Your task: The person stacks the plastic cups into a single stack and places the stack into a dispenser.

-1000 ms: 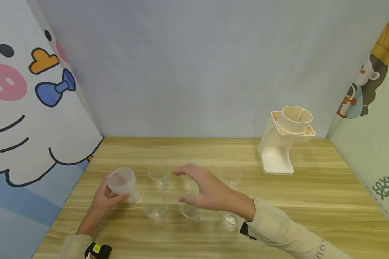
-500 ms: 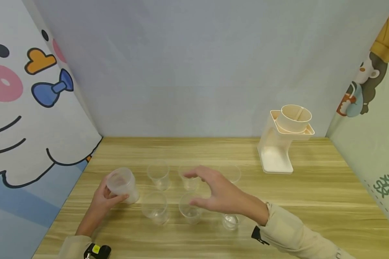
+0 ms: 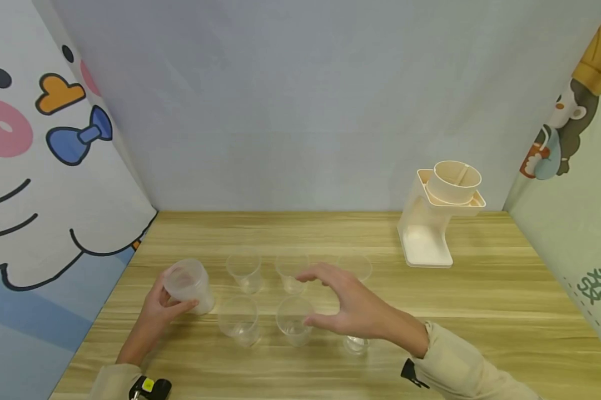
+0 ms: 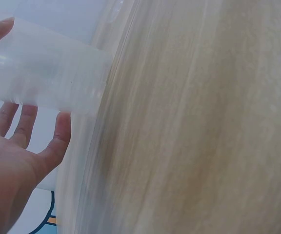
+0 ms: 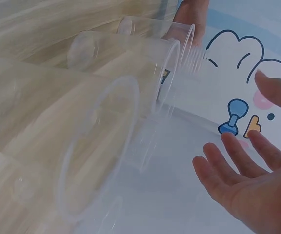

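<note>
At the left of the table, my left hand (image 3: 162, 308) grips a stack of clear plastic cups (image 3: 192, 286). In the left wrist view its fingers and thumb lie on opposite sides of the cup stack (image 4: 57, 73), which stands upright on the wood. My right hand (image 3: 352, 305) hovers over the right half of the single clear cups, thumb and fingers spread apart with nothing between them. Those cups stand mouth up in two rows, among them a front-left cup (image 3: 240, 322) and a front-middle cup (image 3: 294, 325). The hand partly covers the front-right cup (image 3: 356, 345).
A cream-coloured stand (image 3: 425, 244) with a round cup-like holder (image 3: 454, 183) on top is at the back right. A grey cloth wall (image 3: 300, 111) rises behind the wood-grain table (image 3: 480, 344). Printed cartoon panels flank both sides.
My right hand has drawn back to the right and slightly toward me, uncovering the middle cups. The left hand keeps its grip on the cup stack.
</note>
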The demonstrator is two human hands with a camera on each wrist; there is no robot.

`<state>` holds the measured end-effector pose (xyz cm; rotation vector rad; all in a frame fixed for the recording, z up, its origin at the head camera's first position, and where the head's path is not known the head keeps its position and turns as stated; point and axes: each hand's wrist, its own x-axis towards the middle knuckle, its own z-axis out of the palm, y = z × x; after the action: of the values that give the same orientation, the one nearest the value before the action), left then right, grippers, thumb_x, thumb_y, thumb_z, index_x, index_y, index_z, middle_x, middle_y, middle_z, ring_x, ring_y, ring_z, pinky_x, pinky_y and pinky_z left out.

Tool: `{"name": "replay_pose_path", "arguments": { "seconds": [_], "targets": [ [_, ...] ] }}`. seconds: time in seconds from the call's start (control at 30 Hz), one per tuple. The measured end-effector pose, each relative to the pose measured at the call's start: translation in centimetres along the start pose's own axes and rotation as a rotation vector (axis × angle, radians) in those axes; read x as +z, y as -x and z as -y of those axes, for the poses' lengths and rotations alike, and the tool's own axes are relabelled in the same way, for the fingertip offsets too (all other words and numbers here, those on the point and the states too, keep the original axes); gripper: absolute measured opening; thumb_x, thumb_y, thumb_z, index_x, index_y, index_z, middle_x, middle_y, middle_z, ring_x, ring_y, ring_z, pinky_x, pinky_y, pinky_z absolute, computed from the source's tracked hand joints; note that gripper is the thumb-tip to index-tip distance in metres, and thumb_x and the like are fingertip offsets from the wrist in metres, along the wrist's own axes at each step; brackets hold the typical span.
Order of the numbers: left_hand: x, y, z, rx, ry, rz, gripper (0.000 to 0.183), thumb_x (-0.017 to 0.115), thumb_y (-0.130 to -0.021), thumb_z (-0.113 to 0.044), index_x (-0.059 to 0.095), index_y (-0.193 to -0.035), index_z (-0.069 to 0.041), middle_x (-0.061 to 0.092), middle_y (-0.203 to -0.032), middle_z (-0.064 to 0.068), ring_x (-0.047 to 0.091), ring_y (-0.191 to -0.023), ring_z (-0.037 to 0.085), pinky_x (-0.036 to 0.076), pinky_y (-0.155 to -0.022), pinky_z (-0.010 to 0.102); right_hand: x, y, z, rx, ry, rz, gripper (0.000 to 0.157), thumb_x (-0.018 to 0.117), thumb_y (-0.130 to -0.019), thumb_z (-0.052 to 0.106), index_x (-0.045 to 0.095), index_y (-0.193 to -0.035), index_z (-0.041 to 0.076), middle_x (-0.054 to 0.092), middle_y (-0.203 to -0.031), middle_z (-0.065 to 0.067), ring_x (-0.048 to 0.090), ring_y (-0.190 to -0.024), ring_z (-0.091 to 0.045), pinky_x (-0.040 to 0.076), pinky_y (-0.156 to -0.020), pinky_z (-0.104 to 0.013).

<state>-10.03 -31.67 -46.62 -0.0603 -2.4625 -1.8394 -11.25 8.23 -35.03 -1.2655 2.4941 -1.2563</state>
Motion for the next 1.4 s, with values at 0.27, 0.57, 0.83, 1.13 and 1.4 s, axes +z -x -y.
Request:
{"name": "replay_pose_path", "arguments": {
  "seconds": [0.27,0.57,0.83,1.13,1.4],
  "targets": [
    [0.1,-0.2,-0.1,-0.001,0.007,0.006,0.082,0.071,-0.083,-0.001,0.024,-0.148,-0.018,0.036,-0.134,0.005,0.043,-0.114,0.005,0.043,-0.083,0.016,-0.3,1.7,-0.8,0.022,-0.024,-0.048,0.059,0.079,-0.077,0.031,0.054,-0.127,0.014,0.056,-0.126,0.0,0.05,-0.118,-0.015,0.044,-0.093,-0.042],
    [0.1,-0.2,-0.3,-0.022,0.001,0.004,0.083,0.071,-0.083,-0.002,0.024,-0.148,-0.019,0.035,-0.135,0.006,0.044,-0.113,0.005,0.044,-0.081,0.017,-0.6,3.6,-1.4,0.064,-0.043,-0.09,0.06,0.079,-0.076,0.036,0.053,-0.127,0.019,0.055,-0.126,0.007,0.05,-0.118,-0.014,0.044,-0.093,-0.044],
    [0.2,-0.1,-0.3,-0.022,-0.003,-0.001,0.083,0.071,-0.082,-0.001,0.024,-0.148,-0.018,0.036,-0.135,0.007,0.043,-0.113,0.005,0.043,-0.082,0.015,-0.7,5.0,-2.1,0.081,-0.034,-0.102,0.062,0.079,-0.075,0.038,0.052,-0.128,0.024,0.053,-0.128,0.008,0.049,-0.119,-0.015,0.043,-0.093,-0.044],
    [-0.1,-0.1,-0.2,-0.033,-0.01,0.003,0.082,0.071,-0.083,-0.003,0.024,-0.148,-0.02,0.036,-0.134,0.006,0.043,-0.113,0.004,0.043,-0.082,0.015,-0.9,6.2,-2.5,0.082,-0.058,-0.114,0.063,0.08,-0.075,0.038,0.05,-0.128,0.025,0.053,-0.126,0.009,0.05,-0.117,-0.015,0.043,-0.091,-0.045],
    [-0.1,0.0,-0.1,-0.055,-0.032,0.002,0.082,0.071,-0.084,-0.007,0.024,-0.148,-0.024,0.035,-0.136,0.004,0.04,-0.116,0.002,0.041,-0.083,0.013,-0.5,7.3,-3.6,0.05,-0.021,-0.158,0.068,0.084,-0.071,0.032,0.05,-0.129,0.021,0.05,-0.129,0.004,0.05,-0.116,-0.018,0.045,-0.088,-0.044]
  ]
}}
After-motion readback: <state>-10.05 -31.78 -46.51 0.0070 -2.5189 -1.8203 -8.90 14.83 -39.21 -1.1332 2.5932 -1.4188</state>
